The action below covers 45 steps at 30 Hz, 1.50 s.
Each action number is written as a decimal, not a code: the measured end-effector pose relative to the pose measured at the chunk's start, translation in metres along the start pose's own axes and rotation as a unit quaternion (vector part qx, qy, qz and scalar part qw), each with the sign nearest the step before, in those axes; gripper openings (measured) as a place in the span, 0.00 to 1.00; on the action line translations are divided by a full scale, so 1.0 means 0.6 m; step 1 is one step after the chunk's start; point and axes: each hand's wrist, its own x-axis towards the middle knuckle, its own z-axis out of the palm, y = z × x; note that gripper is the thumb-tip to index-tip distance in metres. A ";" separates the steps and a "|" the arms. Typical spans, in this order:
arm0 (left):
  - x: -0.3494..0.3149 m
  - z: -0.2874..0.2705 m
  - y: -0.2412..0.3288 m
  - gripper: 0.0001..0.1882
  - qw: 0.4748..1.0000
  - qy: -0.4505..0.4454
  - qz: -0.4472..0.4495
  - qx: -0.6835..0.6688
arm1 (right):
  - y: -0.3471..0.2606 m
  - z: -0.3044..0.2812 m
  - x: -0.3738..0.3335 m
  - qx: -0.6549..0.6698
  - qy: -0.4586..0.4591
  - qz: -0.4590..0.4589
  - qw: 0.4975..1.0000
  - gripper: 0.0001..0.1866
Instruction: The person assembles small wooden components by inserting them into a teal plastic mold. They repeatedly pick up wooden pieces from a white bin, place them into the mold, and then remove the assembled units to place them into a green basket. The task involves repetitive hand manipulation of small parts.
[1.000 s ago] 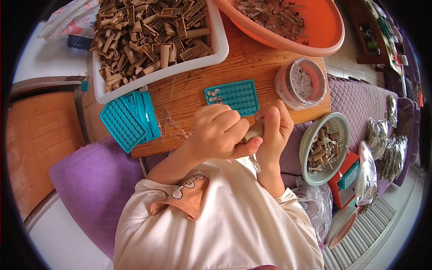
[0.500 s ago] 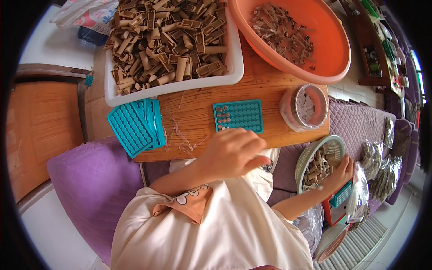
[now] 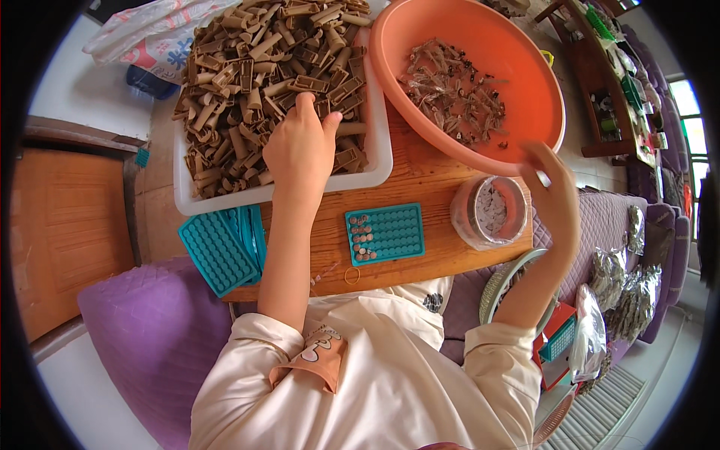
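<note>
My left hand [image 3: 301,150] is over the near right part of a white bin [image 3: 300,186] heaped with brown plastic pieces [image 3: 262,82]. Its index finger and thumb are stretched apart at the pieces, and nothing shows gripped between them. My right hand [image 3: 551,171], smeared by motion, is at the near right rim of an orange basin [image 3: 382,60]; its grip is unclear. Inside the basin are small clear and dark parts [image 3: 454,97]. Between my arms lies a teal tray [image 3: 397,231] of round hollows, several at its left filled with small round pieces [image 3: 363,236].
A tub [image 3: 491,210] of pale bits stands at the table's right edge. Stacked teal trays [image 3: 217,251] lie at the left. A rubber band [image 3: 352,275] is near the front edge. My right forearm partly covers a pale green basket [image 3: 495,292]. Silvery bags [image 3: 630,296] rest on the sofa.
My left hand has moved from in front of the teal tray up to the bin of brown pieces. My right hand has left the green basket and risen to the orange basin's rim.
</note>
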 end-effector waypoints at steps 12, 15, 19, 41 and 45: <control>0.004 0.021 -0.012 0.16 0.993 0.044 0.047 -0.100 | 0.071 0.133 0.254 -0.063 -0.293 -0.043 0.953 0.05; -0.006 0.020 -0.014 0.15 0.978 0.091 0.096 -0.161 | 0.051 0.165 0.264 -0.105 -0.231 -0.132 0.958 0.05; -0.019 0.021 -0.009 0.12 0.958 0.104 0.122 -0.238 | 0.054 0.212 0.275 -0.156 -0.165 -0.187 0.956 0.06; -0.039 0.024 -0.022 0.19 0.928 0.056 0.092 -0.357 | 0.053 0.176 0.305 0.112 -0.105 -0.120 0.981 0.11; -0.039 0.024 -0.019 0.18 0.922 0.055 0.125 -0.361 | 0.051 0.075 0.266 0.543 0.080 -0.036 0.835 0.06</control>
